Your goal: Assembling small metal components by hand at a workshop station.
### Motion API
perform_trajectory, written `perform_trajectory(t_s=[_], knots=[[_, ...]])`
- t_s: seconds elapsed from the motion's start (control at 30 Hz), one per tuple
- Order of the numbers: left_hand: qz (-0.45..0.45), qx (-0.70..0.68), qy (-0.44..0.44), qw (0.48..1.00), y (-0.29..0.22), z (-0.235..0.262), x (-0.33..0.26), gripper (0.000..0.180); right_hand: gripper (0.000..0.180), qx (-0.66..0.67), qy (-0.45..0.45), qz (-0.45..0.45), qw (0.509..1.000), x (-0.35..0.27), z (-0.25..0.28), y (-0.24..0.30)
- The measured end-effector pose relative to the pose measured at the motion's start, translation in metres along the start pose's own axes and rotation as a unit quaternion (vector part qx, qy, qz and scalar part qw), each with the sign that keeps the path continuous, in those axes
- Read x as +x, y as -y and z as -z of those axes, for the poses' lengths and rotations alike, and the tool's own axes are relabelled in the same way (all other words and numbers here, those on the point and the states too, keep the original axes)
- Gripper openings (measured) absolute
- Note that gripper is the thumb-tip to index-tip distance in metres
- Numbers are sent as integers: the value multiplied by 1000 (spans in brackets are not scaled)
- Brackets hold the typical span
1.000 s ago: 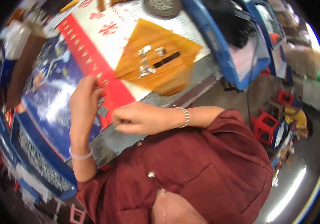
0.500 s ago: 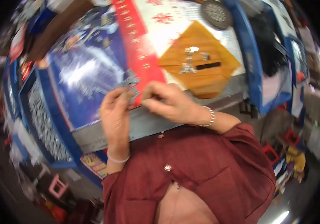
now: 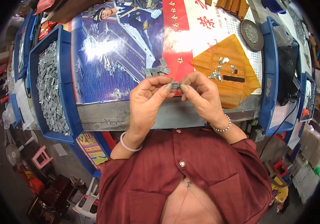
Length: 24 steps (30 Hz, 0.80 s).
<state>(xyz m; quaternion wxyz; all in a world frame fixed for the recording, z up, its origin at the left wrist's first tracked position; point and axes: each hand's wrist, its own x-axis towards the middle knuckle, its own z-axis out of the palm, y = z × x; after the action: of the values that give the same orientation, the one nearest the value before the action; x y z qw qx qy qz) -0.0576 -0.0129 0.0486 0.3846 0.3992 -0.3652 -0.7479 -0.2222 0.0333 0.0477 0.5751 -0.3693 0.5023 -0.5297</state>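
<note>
Grey little metal clip (image 3: 175, 84) sits mid-frame, pinched between both hands — left hand (image 3: 147, 100) and right hand (image 3: 201, 98) fingertips clamped on it. More small grey clips (image 3: 156, 69) lie just above on the blue-and-red poster-covered table (image 3: 111, 56).

Open poster surface (image 3: 107, 63) is left between the blue bin of metal parts (image 3: 50, 86) and the small grey clips (image 3: 156, 70). Rightward passage is narrowed by the orange cloth (image 3: 238, 89) and the blue tray (image 3: 270, 74).

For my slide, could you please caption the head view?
Both hands, left hand and right hand, pinch a small grey metal clip.
</note>
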Motion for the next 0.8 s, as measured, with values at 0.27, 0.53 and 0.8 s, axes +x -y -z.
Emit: perform_trajectory(t_s=[0.27, 0.53, 0.8], knots=[[28, 16, 2, 999, -3, -2, -5, 24, 10, -71, -4, 19, 997, 3, 6, -1], [59, 37, 15, 997, -4, -6, -4, 26, 10, -161, -36, 59, 985, 0, 6, 6], [-42, 106, 0, 993, 3, -13, -7, 34, 10, -268, -24, 114, 956, 1, 5, 4]])
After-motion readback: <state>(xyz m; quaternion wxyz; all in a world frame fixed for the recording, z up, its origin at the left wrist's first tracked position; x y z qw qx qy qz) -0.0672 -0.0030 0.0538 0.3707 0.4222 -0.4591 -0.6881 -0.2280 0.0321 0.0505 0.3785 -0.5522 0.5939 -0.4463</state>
